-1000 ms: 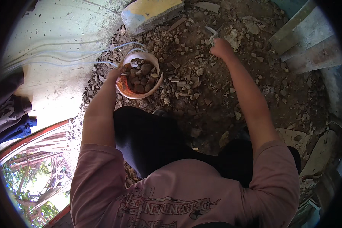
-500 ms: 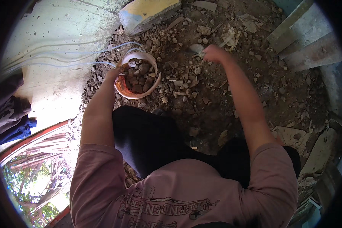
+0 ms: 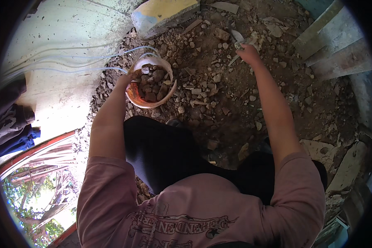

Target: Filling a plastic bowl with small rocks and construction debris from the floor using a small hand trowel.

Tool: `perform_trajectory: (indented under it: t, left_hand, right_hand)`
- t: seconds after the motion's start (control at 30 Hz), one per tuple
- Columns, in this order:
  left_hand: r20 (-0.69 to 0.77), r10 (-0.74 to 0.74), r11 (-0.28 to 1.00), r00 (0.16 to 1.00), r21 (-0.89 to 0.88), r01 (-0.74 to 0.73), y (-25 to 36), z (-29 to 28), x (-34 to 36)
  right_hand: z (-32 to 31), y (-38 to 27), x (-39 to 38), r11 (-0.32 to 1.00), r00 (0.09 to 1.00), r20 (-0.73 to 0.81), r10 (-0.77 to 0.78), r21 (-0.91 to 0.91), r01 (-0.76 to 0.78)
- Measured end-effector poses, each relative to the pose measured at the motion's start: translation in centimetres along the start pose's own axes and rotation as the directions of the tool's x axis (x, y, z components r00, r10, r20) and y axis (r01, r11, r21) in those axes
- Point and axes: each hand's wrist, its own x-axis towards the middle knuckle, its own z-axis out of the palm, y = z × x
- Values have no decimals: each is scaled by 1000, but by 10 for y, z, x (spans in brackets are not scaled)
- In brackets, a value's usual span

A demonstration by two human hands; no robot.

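A white bucket [image 3: 168, 68], its inner wall stained orange, stands on the rubble at my left and holds several stones and broken lumps [image 3: 155, 80]. My left hand [image 3: 129, 77] is closed on the bucket's left rim; its fingertips are partly hidden. Out to the right, my right arm is stretched forward. My right hand [image 3: 248, 53] is closed around a small trowel [image 3: 237, 35], whose pale pointed blade extends forward over the dirt. Its handle is mostly covered by my fingers. Loose stones [image 3: 222, 34] lie just left of the blade.
Broken stones and soil [image 3: 202, 89] cover the ground. A yellow-and-blue painted masonry block [image 3: 165, 16] lies at the far wall. Thin pale cables [image 3: 82, 56] run along the left wall to the bucket. Boards [image 3: 339, 45] lean at the right; dark clothes [image 3: 14, 120] hang at the left.
My right hand has moved forward and to the right with the trowel, and the blade now points farther away. My left hand stays on the bucket rim.
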Motion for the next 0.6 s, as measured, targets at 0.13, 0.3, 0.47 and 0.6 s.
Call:
perform_trajectory:
  t: [0.13,0.3,0.47,0.6]
  left_hand:
    - [42,-112,975,993,-189,118,3,12,-2]
    - [-59,25,998,998,53,-22,-45,-8,-15]
    - [84,-37,995,996,-87,44,40,-12,-26]
    - [-29,59,998,998,-29,-60,17,-9,-23]
  right_hand:
    - [-38,-17,4,999,979,195,54,-9,-53]
    - [-54,-50,9,997,934,352,61,26,-75]
    - [-4,6,9,998,991,120,54,26,-57]
    - [31,-9,0,993,997,6,77,87,-77]
